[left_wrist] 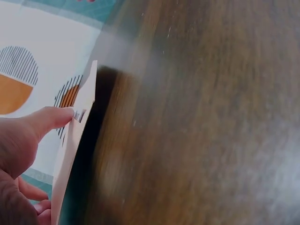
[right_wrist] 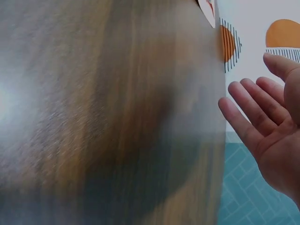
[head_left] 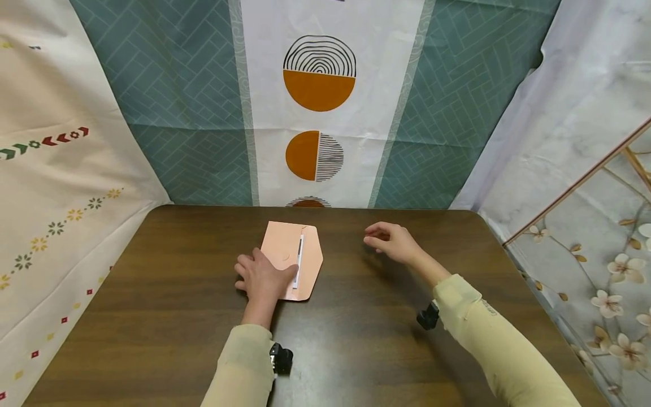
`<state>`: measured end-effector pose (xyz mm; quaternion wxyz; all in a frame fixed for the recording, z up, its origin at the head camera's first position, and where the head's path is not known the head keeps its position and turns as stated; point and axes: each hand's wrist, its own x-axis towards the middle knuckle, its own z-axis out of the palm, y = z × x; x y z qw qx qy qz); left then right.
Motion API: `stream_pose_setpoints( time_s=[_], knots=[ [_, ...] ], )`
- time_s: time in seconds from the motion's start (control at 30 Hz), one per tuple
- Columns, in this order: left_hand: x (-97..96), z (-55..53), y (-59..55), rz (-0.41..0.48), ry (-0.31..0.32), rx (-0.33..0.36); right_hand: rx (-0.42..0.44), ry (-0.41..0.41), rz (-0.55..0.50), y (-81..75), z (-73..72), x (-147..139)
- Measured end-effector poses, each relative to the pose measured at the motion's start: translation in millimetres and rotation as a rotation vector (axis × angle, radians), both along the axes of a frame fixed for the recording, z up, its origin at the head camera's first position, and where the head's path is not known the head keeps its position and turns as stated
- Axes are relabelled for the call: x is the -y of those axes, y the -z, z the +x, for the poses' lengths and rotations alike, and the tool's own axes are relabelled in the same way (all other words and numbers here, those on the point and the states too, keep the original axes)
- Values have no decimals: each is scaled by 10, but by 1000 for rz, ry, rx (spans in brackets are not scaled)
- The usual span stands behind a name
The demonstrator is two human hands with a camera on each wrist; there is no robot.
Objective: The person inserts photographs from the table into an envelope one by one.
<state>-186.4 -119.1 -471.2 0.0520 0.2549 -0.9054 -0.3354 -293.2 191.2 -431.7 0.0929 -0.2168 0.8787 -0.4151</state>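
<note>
A pale peach envelope [head_left: 280, 240] is at the middle-left of the table, its flap side toward the right. Along its opening runs a narrow white strip [head_left: 300, 249] with a dark line. My left hand [head_left: 265, 277] lies over the envelope's lower left. Its thumb [left_wrist: 51, 118] is stretched out and touches the strip, while its other fingers spread past the left edge. Nearly edge-on in the left wrist view, the envelope [left_wrist: 75, 140] has a dark shadow beside it. My right hand [head_left: 393, 242] hovers over the table, apart from the envelope, with loose fingers [right_wrist: 255, 110] and an empty palm.
The brown wooden table [head_left: 346, 350] ends at a patterned cloth [head_left: 315, 192] hanging along its far edge. Pale printed cloths hang on the left [head_left: 66, 181] and right [head_left: 574, 169]. A small black camera [head_left: 281, 359] sits on the left wrist, another [head_left: 428, 316] on the right.
</note>
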Motion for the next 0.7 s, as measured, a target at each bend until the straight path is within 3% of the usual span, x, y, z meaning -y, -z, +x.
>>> stream_pose_setpoints(
  time_s=[0.3, 0.53, 0.7],
  knots=[
    [12, 12, -2, -13, 25, 11, -116, -9, 83, 46, 46, -137],
    [77, 25, -58, -41, 104, -18, -159, -25, 132, 32, 57, -238],
    [247, 20, -138, -149, 186, -66, -194, -36, 220, -17, 83, -279]
  ],
)
